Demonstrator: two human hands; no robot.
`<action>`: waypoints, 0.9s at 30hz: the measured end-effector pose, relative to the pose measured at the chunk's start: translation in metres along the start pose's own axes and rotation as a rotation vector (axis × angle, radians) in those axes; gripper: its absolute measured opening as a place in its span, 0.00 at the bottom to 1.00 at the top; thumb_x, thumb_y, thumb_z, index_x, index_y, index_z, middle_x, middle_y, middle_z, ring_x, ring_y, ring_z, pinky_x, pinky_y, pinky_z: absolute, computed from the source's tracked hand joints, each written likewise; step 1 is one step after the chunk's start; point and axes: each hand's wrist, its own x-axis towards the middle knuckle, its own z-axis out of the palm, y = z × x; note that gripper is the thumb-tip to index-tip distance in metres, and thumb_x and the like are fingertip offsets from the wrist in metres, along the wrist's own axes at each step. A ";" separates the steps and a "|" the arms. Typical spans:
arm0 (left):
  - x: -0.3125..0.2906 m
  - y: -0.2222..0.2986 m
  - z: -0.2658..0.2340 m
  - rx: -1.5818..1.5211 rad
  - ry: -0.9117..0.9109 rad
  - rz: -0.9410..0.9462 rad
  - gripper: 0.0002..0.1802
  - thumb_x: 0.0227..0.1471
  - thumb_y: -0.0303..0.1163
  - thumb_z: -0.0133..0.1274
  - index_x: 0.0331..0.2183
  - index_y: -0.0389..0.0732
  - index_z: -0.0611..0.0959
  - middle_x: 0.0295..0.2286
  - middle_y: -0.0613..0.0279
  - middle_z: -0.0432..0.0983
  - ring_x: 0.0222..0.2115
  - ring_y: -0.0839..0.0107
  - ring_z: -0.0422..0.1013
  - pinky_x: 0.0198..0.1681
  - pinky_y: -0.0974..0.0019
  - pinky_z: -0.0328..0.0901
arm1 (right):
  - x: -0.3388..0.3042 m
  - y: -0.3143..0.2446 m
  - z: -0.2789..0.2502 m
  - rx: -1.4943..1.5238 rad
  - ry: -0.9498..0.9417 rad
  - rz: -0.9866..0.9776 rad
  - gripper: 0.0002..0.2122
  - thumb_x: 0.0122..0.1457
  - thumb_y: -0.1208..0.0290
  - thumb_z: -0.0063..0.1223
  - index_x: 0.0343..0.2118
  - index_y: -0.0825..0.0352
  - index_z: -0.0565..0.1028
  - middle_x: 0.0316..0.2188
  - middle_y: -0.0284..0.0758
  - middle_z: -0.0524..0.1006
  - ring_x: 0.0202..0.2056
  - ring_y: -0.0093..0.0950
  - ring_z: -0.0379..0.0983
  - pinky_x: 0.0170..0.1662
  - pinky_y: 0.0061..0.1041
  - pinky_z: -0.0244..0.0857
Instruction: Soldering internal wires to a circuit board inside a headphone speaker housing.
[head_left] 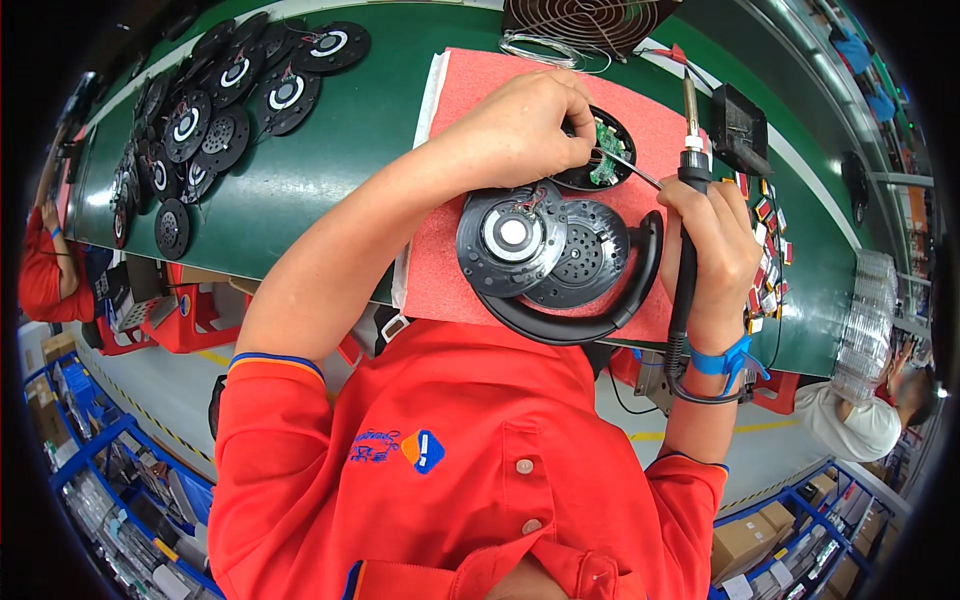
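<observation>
On a pink foam mat (pixel 440 220) lies a black headphone with a curved headband (pixel 560 328). Its far ear cup holds a green circuit board (pixel 607 152). My left hand (pixel 545 125) is at that cup's left edge, fingers pinched; what they hold is hidden. In my right hand (pixel 715 235) a soldering iron (pixel 694 165) points up and away. Thin metal tweezers (pixel 640 173) also reach from its fingers to the board. Nearer me lie a black speaker disc with a white ring (pixel 512 235) and a perforated black disc (pixel 582 255), partly overlapping.
Many similar speaker discs (pixel 190 130) are heaped on the green table (pixel 370 130) at left. A fan grille (pixel 590 22) and coiled solder wire (pixel 545 50) stand at the back. Right are a black tray (pixel 740 130), small red-and-white parts (pixel 768 250) and stacked clear trays (pixel 865 325).
</observation>
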 end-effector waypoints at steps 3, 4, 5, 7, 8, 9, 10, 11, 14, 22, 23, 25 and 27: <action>0.000 0.001 0.000 0.005 0.000 0.007 0.07 0.40 0.28 0.54 0.25 0.34 0.80 0.36 0.54 0.73 0.39 0.62 0.69 0.45 0.66 0.62 | -0.004 -0.002 0.002 -0.008 0.038 0.021 0.14 0.35 0.85 0.53 0.28 0.62 0.73 0.19 0.33 0.69 0.26 0.31 0.68 0.24 0.29 0.62; 0.001 0.001 0.001 0.007 0.000 0.005 0.07 0.40 0.28 0.54 0.25 0.34 0.80 0.36 0.55 0.73 0.39 0.62 0.69 0.45 0.66 0.62 | -0.006 -0.002 0.005 -0.003 0.059 0.019 0.14 0.35 0.85 0.53 0.28 0.62 0.73 0.20 0.33 0.69 0.26 0.31 0.68 0.24 0.29 0.62; 0.001 0.001 0.002 0.008 -0.002 0.003 0.07 0.40 0.28 0.54 0.25 0.34 0.80 0.36 0.55 0.73 0.39 0.62 0.69 0.45 0.66 0.62 | -0.008 -0.001 0.007 0.001 0.081 0.018 0.14 0.35 0.85 0.54 0.28 0.62 0.73 0.20 0.33 0.69 0.26 0.32 0.68 0.24 0.29 0.62; 0.000 0.001 0.001 0.013 0.004 0.016 0.07 0.40 0.27 0.54 0.25 0.34 0.80 0.36 0.55 0.73 0.39 0.62 0.70 0.45 0.66 0.63 | -0.011 -0.003 0.009 -0.008 0.091 0.025 0.14 0.35 0.85 0.54 0.28 0.62 0.73 0.20 0.33 0.69 0.25 0.32 0.68 0.23 0.29 0.62; -0.001 0.001 0.001 0.013 0.003 0.016 0.07 0.40 0.27 0.54 0.25 0.34 0.80 0.36 0.55 0.73 0.39 0.62 0.70 0.45 0.66 0.63 | -0.013 -0.003 0.010 -0.017 0.101 0.033 0.14 0.35 0.85 0.54 0.28 0.63 0.73 0.20 0.34 0.70 0.25 0.33 0.68 0.23 0.29 0.63; -0.001 0.002 0.001 0.009 0.001 0.008 0.07 0.40 0.27 0.54 0.25 0.34 0.80 0.36 0.55 0.73 0.39 0.62 0.70 0.45 0.66 0.63 | -0.014 -0.003 0.011 -0.018 0.102 0.033 0.14 0.35 0.85 0.54 0.28 0.63 0.73 0.20 0.34 0.70 0.25 0.33 0.68 0.23 0.29 0.63; 0.000 0.002 0.001 0.004 -0.001 0.000 0.07 0.40 0.27 0.54 0.25 0.33 0.79 0.36 0.55 0.73 0.38 0.62 0.70 0.45 0.67 0.63 | -0.015 -0.002 0.012 -0.016 0.124 0.022 0.14 0.35 0.85 0.54 0.28 0.63 0.73 0.21 0.34 0.70 0.26 0.33 0.68 0.23 0.29 0.63; 0.000 0.002 0.002 0.004 -0.002 0.001 0.07 0.40 0.27 0.54 0.25 0.33 0.79 0.36 0.55 0.73 0.38 0.62 0.70 0.45 0.67 0.63 | -0.016 -0.002 0.013 -0.014 0.146 0.012 0.14 0.35 0.84 0.54 0.29 0.63 0.73 0.21 0.35 0.70 0.26 0.33 0.68 0.23 0.29 0.63; 0.000 0.001 0.002 -0.018 0.002 -0.005 0.07 0.40 0.27 0.54 0.25 0.33 0.79 0.36 0.55 0.73 0.38 0.62 0.70 0.44 0.67 0.63 | -0.016 -0.002 0.012 -0.020 0.136 0.026 0.14 0.36 0.84 0.54 0.29 0.63 0.73 0.21 0.35 0.70 0.26 0.33 0.68 0.24 0.29 0.63; 0.000 0.001 0.001 0.012 0.008 0.020 0.07 0.40 0.27 0.54 0.25 0.32 0.79 0.37 0.53 0.73 0.38 0.62 0.70 0.45 0.66 0.63 | -0.015 -0.002 0.010 -0.019 0.132 0.045 0.14 0.36 0.85 0.54 0.29 0.63 0.73 0.21 0.34 0.69 0.26 0.33 0.68 0.25 0.29 0.64; 0.000 0.001 0.002 0.012 0.007 0.021 0.07 0.40 0.27 0.54 0.25 0.32 0.79 0.37 0.53 0.73 0.38 0.62 0.70 0.45 0.66 0.63 | -0.015 -0.003 0.009 -0.015 0.125 0.044 0.14 0.36 0.85 0.54 0.29 0.62 0.73 0.20 0.34 0.69 0.26 0.32 0.68 0.25 0.28 0.64; 0.000 -0.001 0.002 0.014 0.010 0.027 0.07 0.40 0.27 0.54 0.25 0.32 0.79 0.37 0.54 0.73 0.38 0.62 0.70 0.44 0.66 0.63 | -0.014 -0.004 0.009 -0.013 0.117 0.048 0.14 0.36 0.85 0.54 0.29 0.62 0.73 0.20 0.34 0.69 0.26 0.32 0.68 0.25 0.28 0.64; -0.001 0.000 0.002 0.012 0.010 0.025 0.07 0.41 0.27 0.54 0.25 0.32 0.79 0.37 0.54 0.73 0.38 0.62 0.70 0.44 0.67 0.63 | -0.013 -0.004 0.009 -0.014 0.109 0.052 0.14 0.35 0.85 0.54 0.29 0.62 0.73 0.21 0.33 0.69 0.26 0.32 0.68 0.25 0.28 0.64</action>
